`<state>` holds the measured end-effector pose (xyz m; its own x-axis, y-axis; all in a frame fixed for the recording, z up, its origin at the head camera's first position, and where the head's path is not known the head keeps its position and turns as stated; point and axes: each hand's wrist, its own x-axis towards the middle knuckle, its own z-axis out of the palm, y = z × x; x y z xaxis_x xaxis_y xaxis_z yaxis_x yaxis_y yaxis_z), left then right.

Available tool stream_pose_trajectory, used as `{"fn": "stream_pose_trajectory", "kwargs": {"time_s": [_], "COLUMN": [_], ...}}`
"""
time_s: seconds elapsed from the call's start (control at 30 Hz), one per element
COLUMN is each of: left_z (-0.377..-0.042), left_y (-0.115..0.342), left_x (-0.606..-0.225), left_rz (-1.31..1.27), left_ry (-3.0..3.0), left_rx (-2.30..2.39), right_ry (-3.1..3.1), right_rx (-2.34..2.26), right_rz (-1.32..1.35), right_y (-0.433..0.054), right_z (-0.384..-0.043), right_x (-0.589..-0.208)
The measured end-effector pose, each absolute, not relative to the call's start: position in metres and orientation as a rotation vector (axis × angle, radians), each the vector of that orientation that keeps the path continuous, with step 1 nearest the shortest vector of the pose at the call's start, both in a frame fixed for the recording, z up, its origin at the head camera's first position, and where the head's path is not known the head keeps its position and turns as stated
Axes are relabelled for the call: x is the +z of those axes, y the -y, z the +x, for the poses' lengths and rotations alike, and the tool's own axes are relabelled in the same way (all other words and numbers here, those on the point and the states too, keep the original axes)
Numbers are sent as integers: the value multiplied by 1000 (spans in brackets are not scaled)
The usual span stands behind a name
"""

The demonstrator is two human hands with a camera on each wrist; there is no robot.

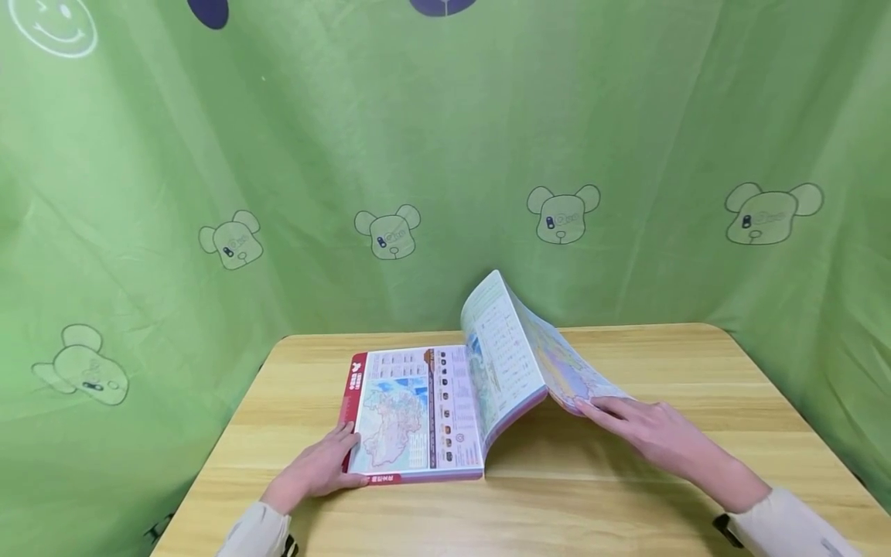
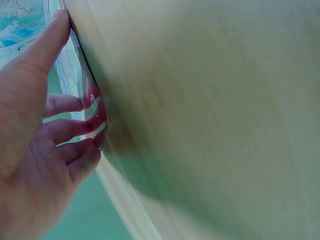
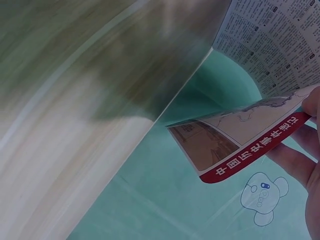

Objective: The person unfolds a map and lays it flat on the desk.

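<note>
A printed map (image 1: 397,418) with red borders lies partly flat on the table, its other part raised like a tent. My left hand (image 1: 322,464) rests at its near left corner, thumb along the front edge and fingers against the left edge. In the left wrist view, those fingers (image 2: 65,127) touch the glossy red border. My right hand (image 1: 654,433) pinches the lifted panel (image 1: 557,363) by its near right part. The right wrist view shows that panel's underside (image 3: 250,130), with a red strip of white characters, and only part of the hand (image 3: 312,150).
A light wooden table (image 1: 411,518) carries the map. Its far edge meets a green curtain (image 1: 445,139) printed with bear heads, which also hangs at both sides. The raised fold stands near the table's back edge.
</note>
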<state>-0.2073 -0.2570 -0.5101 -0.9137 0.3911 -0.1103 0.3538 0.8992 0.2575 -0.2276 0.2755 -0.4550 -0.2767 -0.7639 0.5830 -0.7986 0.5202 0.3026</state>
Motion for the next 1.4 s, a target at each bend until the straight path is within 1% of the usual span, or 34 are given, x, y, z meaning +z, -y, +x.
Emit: {"fn": "stream_pose_trajectory", "kwargs": {"time_s": [0.83,1.4], "left_z": [-204,-204], "left_y": [279,291], "left_x": [-513,-516], "left_rz": [486,462], "left_ry": [-2923,-2924], "left_rx": [377,394], "right_ry": [2158,2226], "right_rx": [8,-10], "right_rz": [1202,1172], "right_y": [-300,-317], "right_z": [-221,-219], "right_x": [-458,-468]}}
